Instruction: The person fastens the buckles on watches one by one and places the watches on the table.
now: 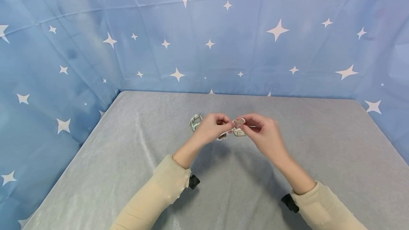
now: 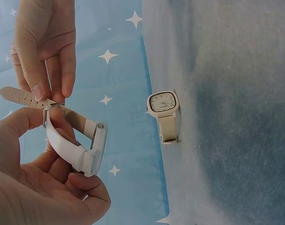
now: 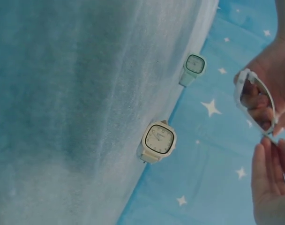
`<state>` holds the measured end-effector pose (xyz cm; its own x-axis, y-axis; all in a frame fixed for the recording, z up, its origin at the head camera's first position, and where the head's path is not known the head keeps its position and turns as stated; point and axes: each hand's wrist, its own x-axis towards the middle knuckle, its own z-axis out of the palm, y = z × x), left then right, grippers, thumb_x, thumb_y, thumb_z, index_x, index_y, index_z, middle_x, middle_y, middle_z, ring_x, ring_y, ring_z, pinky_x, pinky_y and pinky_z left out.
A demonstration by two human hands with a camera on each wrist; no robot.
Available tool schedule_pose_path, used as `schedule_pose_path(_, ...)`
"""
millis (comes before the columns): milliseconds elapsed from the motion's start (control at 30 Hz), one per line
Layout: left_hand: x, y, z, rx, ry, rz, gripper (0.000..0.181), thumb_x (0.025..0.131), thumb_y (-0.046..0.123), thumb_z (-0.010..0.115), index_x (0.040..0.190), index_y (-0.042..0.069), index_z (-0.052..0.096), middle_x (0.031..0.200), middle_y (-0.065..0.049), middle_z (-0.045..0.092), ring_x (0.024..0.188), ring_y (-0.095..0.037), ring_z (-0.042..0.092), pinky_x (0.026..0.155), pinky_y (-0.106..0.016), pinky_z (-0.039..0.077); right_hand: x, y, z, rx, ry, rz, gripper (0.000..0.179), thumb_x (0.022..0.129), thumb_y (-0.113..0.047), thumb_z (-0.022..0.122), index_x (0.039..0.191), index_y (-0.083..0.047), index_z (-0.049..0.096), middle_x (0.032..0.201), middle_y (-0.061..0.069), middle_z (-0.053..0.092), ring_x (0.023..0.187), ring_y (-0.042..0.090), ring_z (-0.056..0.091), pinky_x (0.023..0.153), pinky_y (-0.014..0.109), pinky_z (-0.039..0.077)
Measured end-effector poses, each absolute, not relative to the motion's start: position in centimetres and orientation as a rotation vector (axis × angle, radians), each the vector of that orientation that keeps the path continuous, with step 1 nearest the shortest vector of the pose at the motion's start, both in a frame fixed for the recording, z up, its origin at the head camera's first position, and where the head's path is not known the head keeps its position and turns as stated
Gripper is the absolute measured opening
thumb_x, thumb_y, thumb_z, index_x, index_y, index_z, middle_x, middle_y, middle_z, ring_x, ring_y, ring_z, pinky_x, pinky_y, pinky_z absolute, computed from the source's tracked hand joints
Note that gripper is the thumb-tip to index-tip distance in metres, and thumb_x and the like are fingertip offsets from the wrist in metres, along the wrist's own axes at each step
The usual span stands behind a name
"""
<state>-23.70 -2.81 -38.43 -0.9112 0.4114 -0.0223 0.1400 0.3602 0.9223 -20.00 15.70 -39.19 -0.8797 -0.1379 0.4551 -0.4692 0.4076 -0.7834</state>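
Note:
Both hands are on one white wristwatch [image 2: 99, 150], held up over the table. My left hand [image 1: 211, 127] grips it near the case and the buckle side of the strap. Thumb and fingers of my right hand [image 1: 265, 134] pinch the other strap piece [image 2: 20, 96], which has a row of holes and a rounded tip. That strap piece passes through the buckle [image 2: 46, 116], so the band forms a loop. In the right wrist view the case of the held watch [image 3: 240, 93] shows from the side, with fingers behind the loop.
Behind the hands, a cream watch [image 3: 159, 139] with a squarish dial sits on the grey cloth-covered table [image 1: 112, 159]. A pale green watch [image 1: 194, 121] lies left of it. Blue curtains with white stars [image 1: 182, 27] border the table at the back and left.

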Motion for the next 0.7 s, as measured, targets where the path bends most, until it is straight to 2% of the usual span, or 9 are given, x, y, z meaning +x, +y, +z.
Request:
schedule_pose_path(267,-23.79,-2.95,-38.49,0.509,2.371,1.558,0.018,0.096,0.011,0.061,0.095,-0.004,0.071,0.085,-0.021,0.071,0.06,-0.009,0.055,0.057,-0.02,0.046,-19.87,15.83,-39.07,0.621,-2.413,1.275,0.024,0.087,0.007,0.07,0.108,-0.002,0.077,0.099,0.012,0.076,0.087,0.025,0.074,0.076,0.008,0.054)
schedule_pose_path(467,-24.18,-3.1,-38.87,0.546,2.333,1.532,0.026,0.101,0.014,0.054,0.105,-0.004,0.072,0.099,-0.019,0.074,0.077,-0.006,0.061,0.072,-0.021,0.049,-19.89,15.79,-39.04,0.63,-2.439,1.205,0.023,0.082,0.005,0.076,0.104,-0.004,0.078,0.1,0.009,0.074,0.088,0.024,0.073,0.077,0.011,0.056)
schedule_pose_path(567,-24.24,-3.22,-38.93,0.504,2.275,1.545,0.034,0.101,0.016,0.045,0.111,-0.004,0.071,0.105,-0.02,0.073,0.085,-0.011,0.064,0.08,-0.026,0.05,-19.93,15.79,-39.19,0.664,-2.43,1.145,0.025,0.081,0.005,0.077,0.103,-0.006,0.079,0.099,0.007,0.074,0.088,0.022,0.073,0.076,0.018,0.058)
schedule_pose_path(700,-24.18,-3.32,-38.79,0.466,2.237,1.54,0.037,0.1,0.017,0.042,0.116,-0.003,0.07,0.111,-0.018,0.071,0.093,-0.015,0.065,0.086,-0.029,0.049,-20.04,15.92,-39.38,0.708,-2.393,1.137,0.025,0.08,0.005,0.078,0.103,-0.007,0.079,0.098,0.006,0.076,0.086,0.021,0.074,0.076,0.025,0.06)
